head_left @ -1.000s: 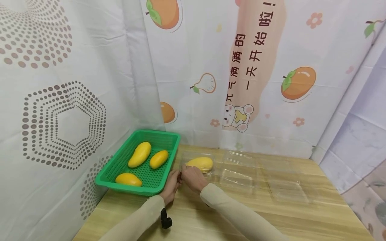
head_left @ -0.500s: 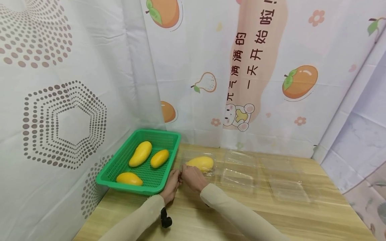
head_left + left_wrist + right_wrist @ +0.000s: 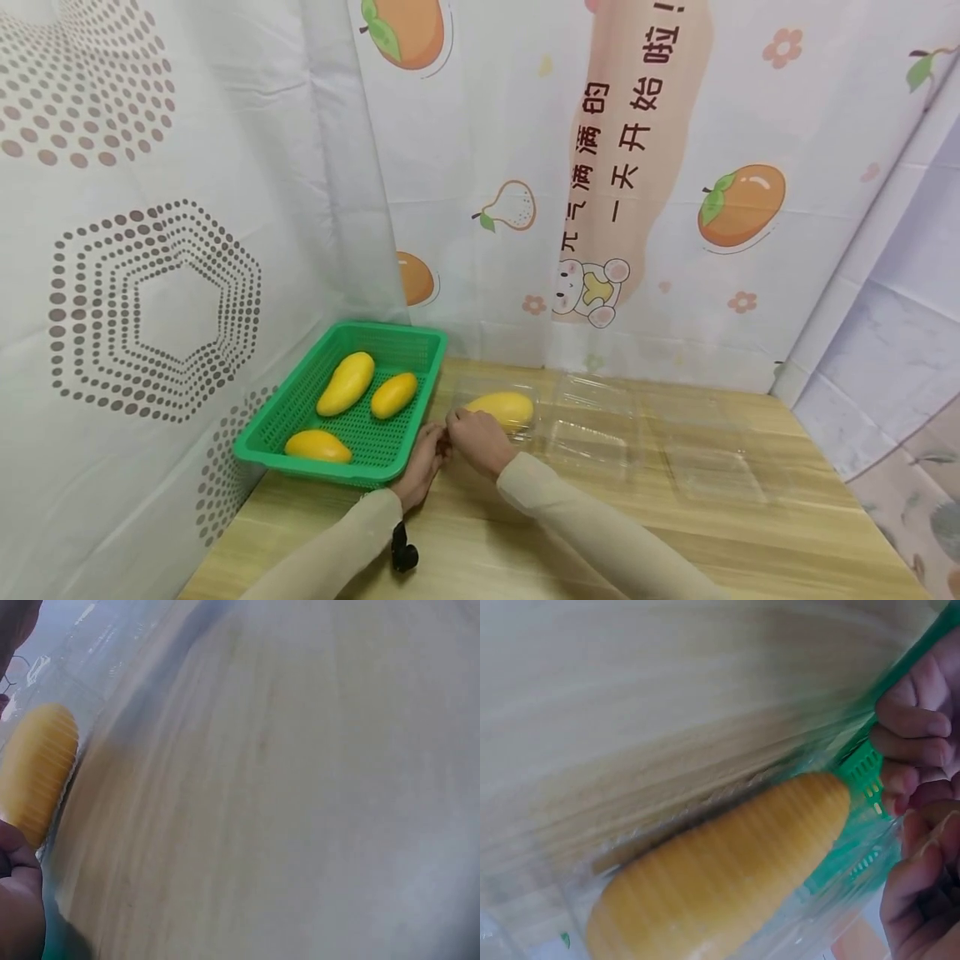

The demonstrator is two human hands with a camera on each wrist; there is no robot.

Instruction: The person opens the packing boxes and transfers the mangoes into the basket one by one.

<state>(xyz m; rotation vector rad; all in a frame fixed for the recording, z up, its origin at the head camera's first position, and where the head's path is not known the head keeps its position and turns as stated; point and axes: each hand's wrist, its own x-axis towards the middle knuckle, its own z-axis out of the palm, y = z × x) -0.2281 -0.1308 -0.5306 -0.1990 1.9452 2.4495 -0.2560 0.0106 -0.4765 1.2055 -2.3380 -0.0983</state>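
Note:
A yellow mango (image 3: 508, 409) lies inside a clear plastic box (image 3: 799, 937) on the table, just right of the green basket. At the box's left end, both hands meet with their fingertips close together. The left hand (image 3: 420, 468), beside the basket's right edge, has curled fingers and seems to pinch the box's edge. My right hand (image 3: 480, 439) reaches over from the right and pinches that same edge with thumb and fingers. In the right wrist view the fingertips crowd together at the mango's narrow end; the exact contact is partly hidden.
The green basket (image 3: 258, 450) at the left holds three mangoes (image 3: 347, 385). To the right of the hands stand two more clear plastic boxes, a nearer one (image 3: 592, 437) and a farther one (image 3: 716, 475). White printed curtains (image 3: 480, 283) close off the back and sides.
The hands stay at the box's left end, with only slight shifts of the fingers and of the left wrist. The head view has tilted a little.

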